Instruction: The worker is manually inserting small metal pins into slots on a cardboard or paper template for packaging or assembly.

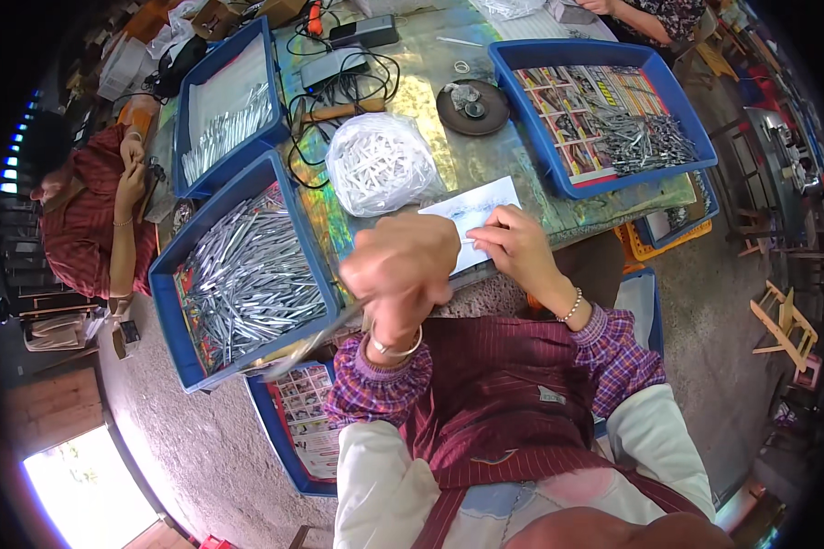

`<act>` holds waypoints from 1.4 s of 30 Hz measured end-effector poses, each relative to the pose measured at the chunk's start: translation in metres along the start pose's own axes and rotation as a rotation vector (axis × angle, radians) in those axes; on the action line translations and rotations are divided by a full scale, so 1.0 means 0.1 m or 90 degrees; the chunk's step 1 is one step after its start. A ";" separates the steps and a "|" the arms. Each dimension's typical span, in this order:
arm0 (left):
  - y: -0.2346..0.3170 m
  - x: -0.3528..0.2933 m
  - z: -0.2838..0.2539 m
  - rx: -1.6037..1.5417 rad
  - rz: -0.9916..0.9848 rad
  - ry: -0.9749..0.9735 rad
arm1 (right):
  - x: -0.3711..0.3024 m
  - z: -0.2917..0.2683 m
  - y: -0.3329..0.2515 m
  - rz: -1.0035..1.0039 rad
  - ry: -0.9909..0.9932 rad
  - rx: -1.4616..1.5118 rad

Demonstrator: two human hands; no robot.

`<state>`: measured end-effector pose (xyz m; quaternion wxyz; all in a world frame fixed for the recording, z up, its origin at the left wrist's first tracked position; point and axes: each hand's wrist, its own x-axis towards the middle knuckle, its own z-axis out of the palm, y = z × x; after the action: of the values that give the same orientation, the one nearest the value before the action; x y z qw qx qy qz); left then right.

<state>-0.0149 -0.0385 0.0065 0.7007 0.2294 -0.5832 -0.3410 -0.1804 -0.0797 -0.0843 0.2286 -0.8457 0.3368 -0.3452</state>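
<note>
My left hand (401, 265) is closed in a fist, blurred by motion, over the near edge of the table. A long thin shiny tool (316, 348) sticks out of it toward the lower left; blur hides its kind. Just to the right, my right hand (522, 249) has its thumb and fingertips pinched together on a white sheet of paper (494, 195). Whatever is between those fingertips is too small to make out. The paper bears a bluish-grey, speckled patch. Beyond my left hand sits a clear plastic bag (382, 163) full of short white pieces.
Blue trays hold slim silvery pieces: one at left (247, 274), one at far left (229, 110), one at far right (604, 119). A dark round dish (472, 108) and tangled cables (366, 78) lie on the table (421, 82). Co-workers (92, 210) sit left and at the back.
</note>
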 end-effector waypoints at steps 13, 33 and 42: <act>-0.78 -0.56 -0.04 0.047 -0.261 0.105 | 0.03 -0.02 0.02 -0.026 0.040 -0.001; -0.35 -0.12 0.16 -0.057 -0.116 0.063 | -0.21 -0.16 0.18 -0.003 0.104 -0.029; -0.85 -0.40 -0.08 0.124 -0.333 0.086 | -0.22 -0.16 0.16 0.021 0.131 -0.002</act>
<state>-0.0286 -0.0650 -0.0826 0.6008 0.4603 -0.4865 -0.4364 -0.2103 -0.0769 -0.0932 0.1972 -0.8003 0.3730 -0.4260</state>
